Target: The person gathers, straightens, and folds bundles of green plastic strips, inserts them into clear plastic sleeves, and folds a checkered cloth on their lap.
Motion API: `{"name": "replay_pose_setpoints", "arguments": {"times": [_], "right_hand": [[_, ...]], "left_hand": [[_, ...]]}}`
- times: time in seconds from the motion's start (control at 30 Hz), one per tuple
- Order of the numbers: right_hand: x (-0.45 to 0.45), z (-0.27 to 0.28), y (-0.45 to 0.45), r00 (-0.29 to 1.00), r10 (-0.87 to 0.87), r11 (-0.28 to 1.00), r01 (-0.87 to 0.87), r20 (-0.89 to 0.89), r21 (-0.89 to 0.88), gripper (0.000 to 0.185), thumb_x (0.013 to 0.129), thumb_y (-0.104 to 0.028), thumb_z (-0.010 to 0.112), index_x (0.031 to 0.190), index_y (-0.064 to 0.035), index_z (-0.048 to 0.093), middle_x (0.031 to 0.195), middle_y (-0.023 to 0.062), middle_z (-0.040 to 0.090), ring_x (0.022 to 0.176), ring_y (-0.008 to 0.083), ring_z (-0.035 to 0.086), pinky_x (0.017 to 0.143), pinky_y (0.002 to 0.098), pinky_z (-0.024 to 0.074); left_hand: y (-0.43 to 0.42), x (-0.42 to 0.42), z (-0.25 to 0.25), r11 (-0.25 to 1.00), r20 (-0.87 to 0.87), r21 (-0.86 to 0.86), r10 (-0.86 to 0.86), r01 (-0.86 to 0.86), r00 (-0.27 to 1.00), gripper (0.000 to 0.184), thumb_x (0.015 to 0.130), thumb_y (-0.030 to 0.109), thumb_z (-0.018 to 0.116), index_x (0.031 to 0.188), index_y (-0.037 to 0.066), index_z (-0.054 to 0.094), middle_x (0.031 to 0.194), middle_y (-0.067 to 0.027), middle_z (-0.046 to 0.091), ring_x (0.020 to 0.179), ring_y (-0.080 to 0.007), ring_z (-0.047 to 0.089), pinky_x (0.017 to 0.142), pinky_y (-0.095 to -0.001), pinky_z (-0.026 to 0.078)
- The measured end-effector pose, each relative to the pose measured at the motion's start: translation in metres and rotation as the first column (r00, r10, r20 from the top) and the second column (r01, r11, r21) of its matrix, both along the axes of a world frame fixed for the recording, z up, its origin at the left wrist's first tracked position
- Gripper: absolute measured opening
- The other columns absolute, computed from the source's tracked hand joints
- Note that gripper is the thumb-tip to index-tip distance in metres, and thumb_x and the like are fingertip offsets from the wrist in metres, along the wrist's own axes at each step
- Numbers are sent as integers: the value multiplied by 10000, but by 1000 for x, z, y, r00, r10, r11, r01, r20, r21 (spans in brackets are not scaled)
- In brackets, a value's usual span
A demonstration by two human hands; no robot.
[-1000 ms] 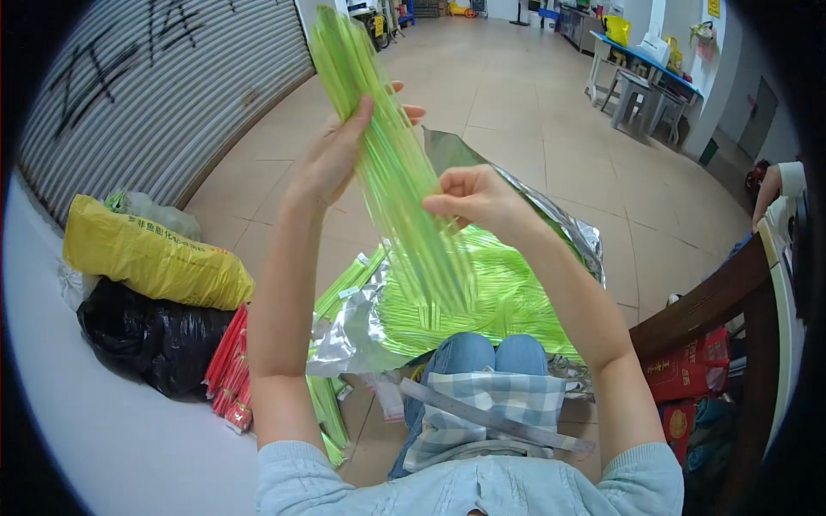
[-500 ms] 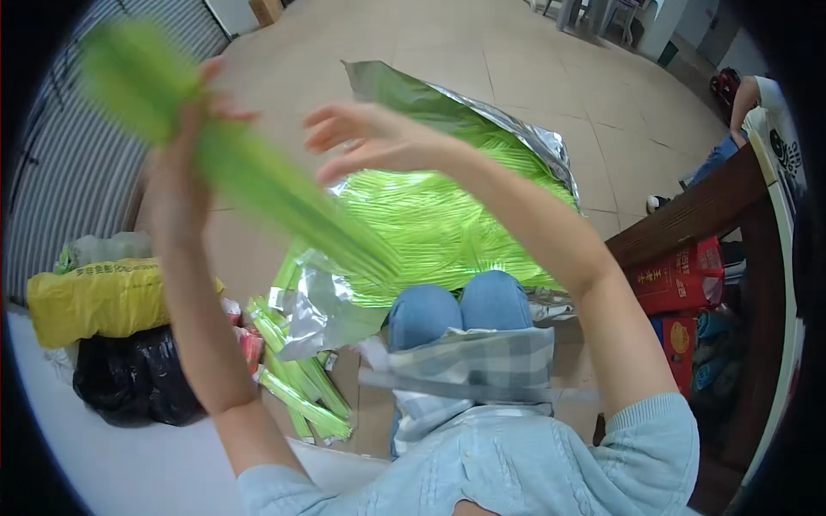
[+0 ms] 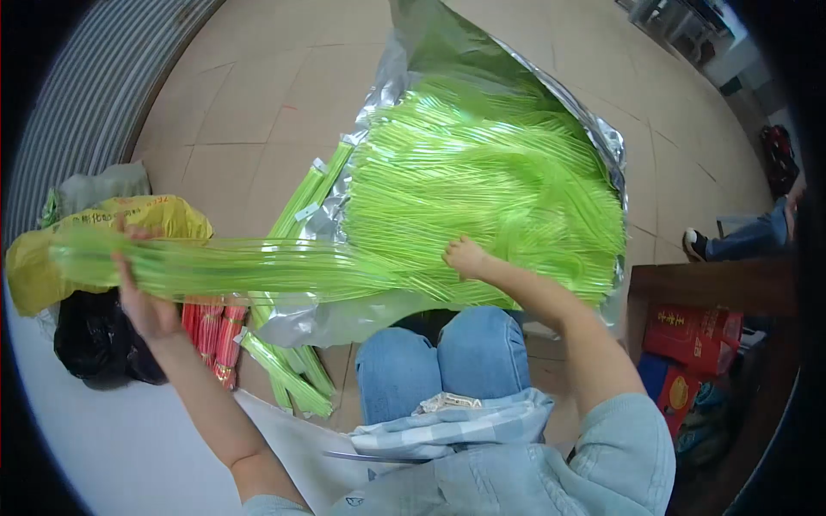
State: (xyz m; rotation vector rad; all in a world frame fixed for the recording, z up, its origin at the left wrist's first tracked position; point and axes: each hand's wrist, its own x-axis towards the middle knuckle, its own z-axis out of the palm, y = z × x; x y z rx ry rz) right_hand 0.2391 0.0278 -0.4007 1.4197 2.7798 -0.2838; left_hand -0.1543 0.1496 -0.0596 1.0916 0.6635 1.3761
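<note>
Two hands work across green strips: the left hand grips one end of a long bundle, its thumb on the near side and fingertips showing past the far edge, while the right hand is on the pile with its fingers curled; whether they pinch any strips I cannot tell. The bundle stretches sideways from the left hand to the pile's near left edge, its inner end lying over the strips there. Beneath the pile spreads a foil sheet, its far edge raised and its right edge shiny. Smaller green bundles lie on the floor below the held bundle, with red bundles just to their left. Further left, a yellow bag sits above a black bag. Jeans-clad knees face the near edge of the foil sheet. At right, a red box stands low, and another person's leg shows beyond it.
</note>
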Motion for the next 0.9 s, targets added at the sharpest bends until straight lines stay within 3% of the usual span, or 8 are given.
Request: {"name": "replay_pose_setpoints", "arguments": {"times": [0.07, 0.1, 0.17, 0.33, 0.53, 0.63, 0.77, 0.9], "right_hand": [[-13, -28, 14, 980, -90, 951, 138, 179, -278, 277, 740, -264, 651, 869, -30, 578, 728, 86, 622, 628, 221, 592, 612, 311, 482], [-16, -15, 21, 942, -298, 903, 226, -153, -366, 249, 761, -237, 633, 871, -24, 569, 722, 76, 620, 622, 187, 581, 602, 291, 474], [-17, 76, 38, 448, -630, 770, 251, -634, -587, 193, 803, -183, 596, 877, -11, 551, 711, 57, 614, 610, 120, 561, 580, 249, 456], [-38, 212, 30, -19, -580, 812, -98, -815, -576, 134, 846, -137, 564, 905, -21, 532, 750, 9, 595, 615, 61, 525, 556, 206, 418], [-38, 185, 32, 649, -583, 426, -268, -489, -864, 330, 775, -191, 662, 1024, -29, 518, 808, 38, 594, 767, 96, 551, 644, 253, 447], [-58, 201, 43, 430, -500, 799, -106, -752, -592, 286, 766, -213, 669, 951, -18, 572, 791, 39, 591, 764, 90, 537, 634, 272, 440], [-81, 232, 59, 180, -591, 806, 178, -786, -564, 160, 848, -156, 564, 871, 2, 576, 674, 8, 578, 627, 70, 541, 554, 215, 430], [-86, 246, 60, 285, -425, 893, -23, -859, -449, 218, 879, -164, 509, 794, 13, 604, 621, 10, 571, 556, 71, 528, 520, 211, 422]], "left_hand": [[-4, 18, -33, 989, 8, -128, -73, 73, 997, 478, 917, 293, 401, 1311, 54, 274, 1028, -61, 502, 993, -184, 482, 906, -365, 389], [-6, 31, -50, 974, 36, -191, -116, 121, 993, 472, 916, 296, 403, 1306, 59, 285, 1023, -63, 509, 979, -192, 491, 888, -369, 401], [-10, 67, -82, 952, 44, -305, -2, 15, 999, 440, 919, 299, 393, 1280, 57, 324, 1019, -69, 527, 957, -201, 507, 869, -378, 417], [2, 134, -189, 784, 462, -536, -37, 312, 886, 366, 926, 272, 371, 1211, 44, 395, 1067, -91, 528, 996, -220, 509, 876, -383, 420], [-5, 189, -167, 644, 558, -570, -152, 510, 816, 381, 928, 309, 357, 1188, 41, 433, 1074, -92, 535, 1005, -223, 512, 883, -359, 423], [-13, 192, -151, 771, 399, -508, -185, 384, 898, 386, 926, 316, 368, 1187, 39, 433, 1061, -89, 543, 982, -207, 528, 864, -348, 434], [-22, 190, -130, 800, 272, -499, -220, 333, 937, 413, 922, 316, 379, 1203, 15, 411, 1095, -113, 527, 1022, -206, 512, 882, -345, 425], [-19, 185, -115, 748, 379, -319, -463, 582, 802, 483, 911, 359, 383, 1225, -7, 369, 1131, -143, 499, 1062, -231, 488, 908, -352, 413]]}}
